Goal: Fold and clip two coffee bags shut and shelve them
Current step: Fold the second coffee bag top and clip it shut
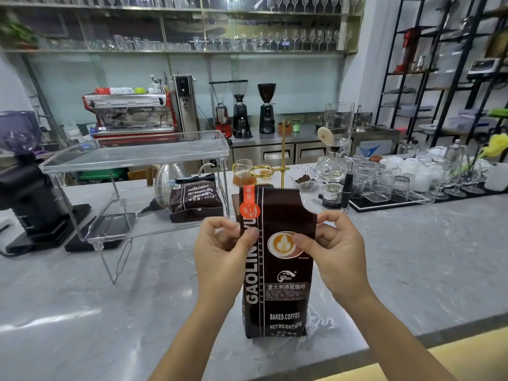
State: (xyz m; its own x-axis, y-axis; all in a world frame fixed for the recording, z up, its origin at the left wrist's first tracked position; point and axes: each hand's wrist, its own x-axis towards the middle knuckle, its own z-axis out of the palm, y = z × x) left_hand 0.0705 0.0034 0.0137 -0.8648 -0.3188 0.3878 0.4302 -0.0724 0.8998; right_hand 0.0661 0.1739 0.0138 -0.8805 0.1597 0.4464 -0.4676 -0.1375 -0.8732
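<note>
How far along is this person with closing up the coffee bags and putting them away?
About halfway. One coffee bag already sits folded down inside the clear shelf; whether it is clipped cannot be seen. The second bag stands upright on the counter, its top unfolded, pinched at each side by the left hand and right hand. Folding, clipping and shelving it remain.

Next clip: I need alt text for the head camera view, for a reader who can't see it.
Two bare hands, left hand and right hand, pinch the upper sides of a tall dark coffee bag standing upright on a grey marble counter. Behind it, a second coffee bag already sits on the lower level of a clear plastic shelf, with café machines and glassware beyond.
</note>
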